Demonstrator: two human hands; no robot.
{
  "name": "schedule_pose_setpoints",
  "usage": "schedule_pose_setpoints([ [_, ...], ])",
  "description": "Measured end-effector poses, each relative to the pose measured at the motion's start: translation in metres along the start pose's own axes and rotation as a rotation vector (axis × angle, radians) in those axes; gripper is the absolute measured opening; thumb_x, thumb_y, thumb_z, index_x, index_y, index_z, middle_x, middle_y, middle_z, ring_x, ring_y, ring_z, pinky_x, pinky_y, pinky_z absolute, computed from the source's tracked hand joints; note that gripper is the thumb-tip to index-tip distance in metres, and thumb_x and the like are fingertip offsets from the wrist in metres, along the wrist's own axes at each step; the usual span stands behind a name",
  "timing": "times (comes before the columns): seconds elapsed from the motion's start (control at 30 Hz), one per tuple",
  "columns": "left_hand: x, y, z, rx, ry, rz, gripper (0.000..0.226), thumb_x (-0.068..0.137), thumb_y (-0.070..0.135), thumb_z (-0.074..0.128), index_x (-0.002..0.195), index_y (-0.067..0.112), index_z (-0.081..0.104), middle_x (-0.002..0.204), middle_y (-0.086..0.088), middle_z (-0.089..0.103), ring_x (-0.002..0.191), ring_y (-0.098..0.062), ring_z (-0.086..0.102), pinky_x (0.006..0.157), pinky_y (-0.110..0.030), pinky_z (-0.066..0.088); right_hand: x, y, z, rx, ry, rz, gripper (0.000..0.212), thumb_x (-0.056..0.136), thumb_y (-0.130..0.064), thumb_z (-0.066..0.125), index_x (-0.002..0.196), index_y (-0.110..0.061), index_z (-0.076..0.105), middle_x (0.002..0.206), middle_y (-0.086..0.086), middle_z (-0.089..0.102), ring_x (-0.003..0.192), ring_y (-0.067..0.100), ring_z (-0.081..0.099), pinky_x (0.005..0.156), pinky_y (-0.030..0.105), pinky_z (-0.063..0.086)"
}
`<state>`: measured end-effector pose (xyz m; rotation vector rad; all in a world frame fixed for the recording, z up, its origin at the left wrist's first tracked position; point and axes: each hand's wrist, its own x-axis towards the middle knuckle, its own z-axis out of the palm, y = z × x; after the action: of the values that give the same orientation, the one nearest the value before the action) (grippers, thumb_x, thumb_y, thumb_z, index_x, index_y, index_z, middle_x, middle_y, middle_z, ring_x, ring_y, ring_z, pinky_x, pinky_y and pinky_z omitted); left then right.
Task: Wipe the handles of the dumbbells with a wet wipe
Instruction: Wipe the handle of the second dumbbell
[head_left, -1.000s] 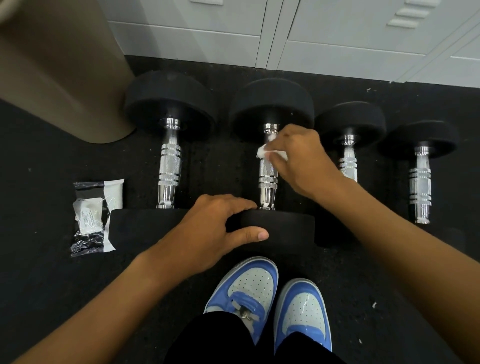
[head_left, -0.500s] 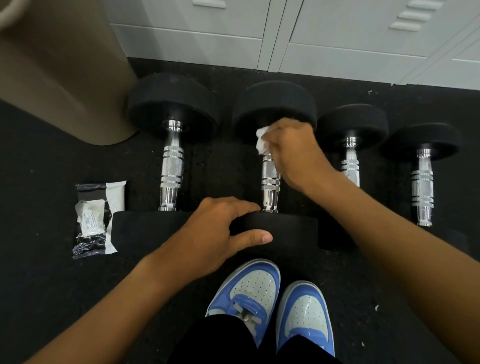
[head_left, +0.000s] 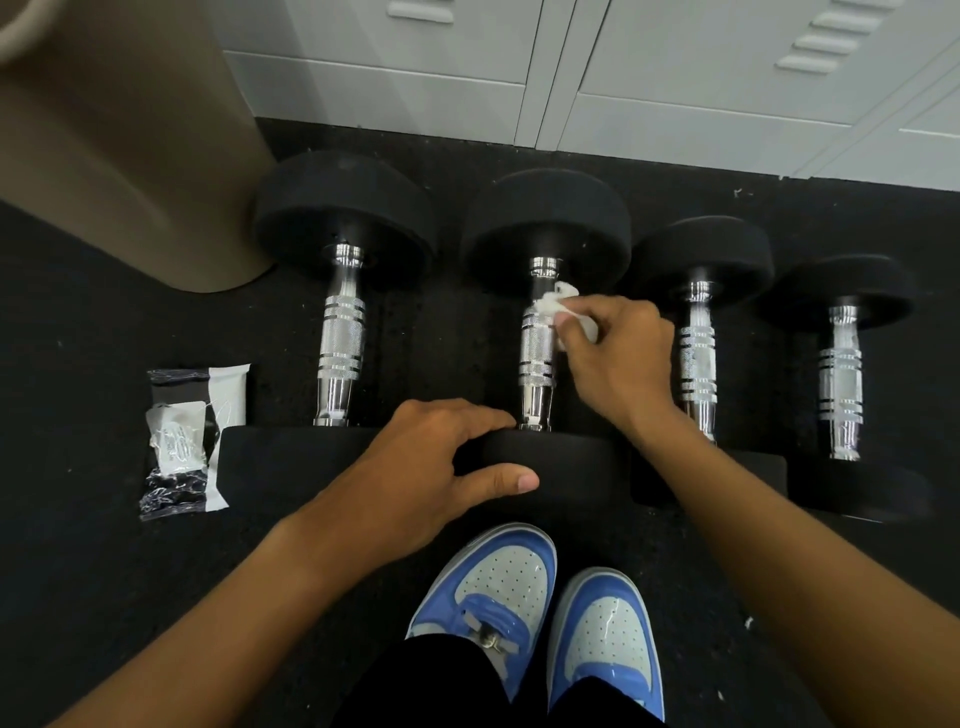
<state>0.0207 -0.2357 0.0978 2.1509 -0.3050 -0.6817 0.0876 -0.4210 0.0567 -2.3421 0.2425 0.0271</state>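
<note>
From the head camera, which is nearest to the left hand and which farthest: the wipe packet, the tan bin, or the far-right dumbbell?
Measured from the left hand:
1. Wipe packet, on the floor just to its left, nearest.
2. Tan bin, up and to the left by the lockers.
3. Far-right dumbbell, at the right end of the row, beyond the right hand, farthest.

Four black-headed dumbbells (head_left: 343, 338) with chrome knurled handles lie side by side on the floor, handles pointing toward twelve o'clock. A crumpled white wet wipe (head_left: 558, 306) presses against the second dumbbell's handle (head_left: 537, 353), near its far end.
</note>
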Motion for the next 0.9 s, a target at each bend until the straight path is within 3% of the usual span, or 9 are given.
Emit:
schedule_pose_setpoints([
  [0.17, 0.001, 0.000, 0.001, 0.016, -0.014, -0.005, 0.064, 0.070, 0.066, 0.053, 0.123, 0.029, 0.061, 0.112, 0.014, 0.063, 0.102, 0.004, 0.056, 0.084, -0.008, 0.042, 0.019, -0.011, 0.001, 0.024, 0.040, 0.067, 0.021, 0.089, -0.019, 0.058, 0.104, -0.014, 0.073, 0.105, -0.001, 0.072, 0.103, 0.014, 0.062, 0.084, 0.007, 0.039],
  [0.3, 0.000, 0.000, 0.001, 0.014, -0.005, -0.006, 0.062, 0.071, 0.065, 0.053, 0.121, 0.030, 0.062, 0.110, 0.014, 0.063, 0.100, 0.004, 0.056, 0.081, -0.006, 0.041, -0.006, -0.001, -0.002, -0.001, -0.026, 0.075, 0.019, 0.090, -0.021, 0.060, 0.101, -0.014, 0.074, 0.085, 0.000, 0.072, 0.080, 0.005, 0.060, 0.067, -0.006, 0.033],
  [0.4, 0.001, 0.000, 0.001, 0.019, -0.010, -0.008, 0.065, 0.070, 0.068, 0.051, 0.122, 0.030, 0.061, 0.111, 0.014, 0.063, 0.102, 0.003, 0.056, 0.086, -0.009, 0.043, 0.010, -0.005, -0.002, 0.045, -0.008, 0.150, 0.017, 0.090, -0.021, 0.059, 0.096, -0.019, 0.075, 0.076, -0.005, 0.069, 0.069, 0.000, 0.058, 0.065, 0.001, 0.040],
  [0.47, 0.001, -0.001, 0.001, 0.031, -0.010, -0.007, 0.069, 0.069, 0.069, 0.050, 0.124, 0.030, 0.060, 0.113, 0.014, 0.063, 0.104, 0.003, 0.055, 0.089, -0.015, 0.044, 0.020, -0.013, -0.004, 0.069, 0.025, 0.156, 0.019, 0.089, -0.018, 0.059, 0.100, -0.018, 0.074, 0.086, -0.005, 0.071, 0.077, 0.002, 0.061, 0.066, -0.001, 0.038],
  [0.6, 0.000, -0.002, 0.001, 0.018, 0.002, -0.009, 0.067, 0.069, 0.068, 0.051, 0.124, 0.030, 0.060, 0.112, 0.014, 0.063, 0.104, 0.002, 0.055, 0.088, -0.014, 0.044, 0.002, -0.004, -0.006, 0.012, -0.077, 0.137, 0.015, 0.089, -0.024, 0.061, 0.094, -0.022, 0.075, 0.085, -0.006, 0.073, 0.086, 0.010, 0.066, 0.076, 0.018, 0.048],
  [0.67, 0.000, -0.004, 0.003, 0.019, -0.001, -0.015, 0.069, 0.069, 0.069, 0.050, 0.125, 0.031, 0.059, 0.114, 0.015, 0.062, 0.107, 0.001, 0.053, 0.091, -0.019, 0.045, 0.003, 0.001, -0.004, 0.018, -0.090, 0.180, 0.015, 0.090, -0.023, 0.060, 0.092, -0.021, 0.075, 0.079, -0.006, 0.071, 0.080, 0.008, 0.064, 0.064, 0.006, 0.043],
  [0.73, 0.001, -0.004, 0.003, 0.020, 0.000, -0.014, 0.070, 0.068, 0.071, 0.050, 0.126, 0.031, 0.059, 0.113, 0.017, 0.061, 0.107, 0.001, 0.053, 0.091, -0.019, 0.045, 0.018, -0.006, -0.003, 0.043, -0.036, 0.194, 0.017, 0.089, -0.020, 0.060, 0.096, -0.020, 0.075, 0.084, -0.006, 0.071, 0.081, 0.007, 0.063, 0.066, 0.000, 0.040],
  [0.83, 0.001, -0.003, 0.002, 0.018, 0.003, -0.003, 0.070, 0.068, 0.071, 0.049, 0.124, 0.030, 0.060, 0.110, 0.019, 0.061, 0.104, 0.003, 0.055, 0.088, -0.014, 0.044, 0.020, -0.012, -0.006, 0.060, -0.001, 0.127, 0.017, 0.088, -0.019, 0.061, 0.098, -0.021, 0.075, 0.096, -0.008, 0.073, 0.094, 0.009, 0.064, 0.086, 0.016, 0.047],
  [0.9, 0.001, -0.003, 0.002, 0.013, 0.005, -0.007, 0.070, 0.067, 0.071, 0.049, 0.124, 0.031, 0.060, 0.110, 0.020, 0.061, 0.103, 0.005, 0.055, 0.085, -0.008, 0.042, 0.006, -0.006, -0.006, 0.027, -0.051, 0.115, 0.015, 0.088, -0.021, 0.061, 0.092, -0.021, 0.076, 0.083, -0.014, 0.070, 0.085, 0.006, 0.064, 0.076, 0.012, 0.044],
])
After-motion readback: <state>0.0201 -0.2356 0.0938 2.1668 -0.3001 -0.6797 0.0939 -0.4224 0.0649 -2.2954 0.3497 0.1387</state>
